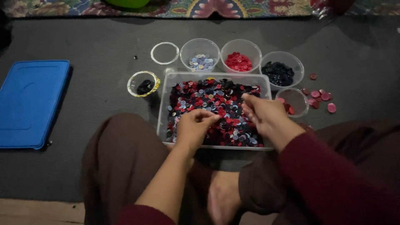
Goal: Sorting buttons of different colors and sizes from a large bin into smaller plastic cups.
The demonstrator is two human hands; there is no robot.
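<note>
Our left hand (193, 125) and right hand (262, 112) pinch buttons over the near clear tray (163, 108), mostly unsorted; far bowls (200, 48) hold a few; much remains.

Left hand (195, 125) and right hand (266, 114) hover side by side, fingers curled.

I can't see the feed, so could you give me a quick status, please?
Left hand and right hand both pinching over mixed buttons in clear tray. Nothing blocking.
</note>
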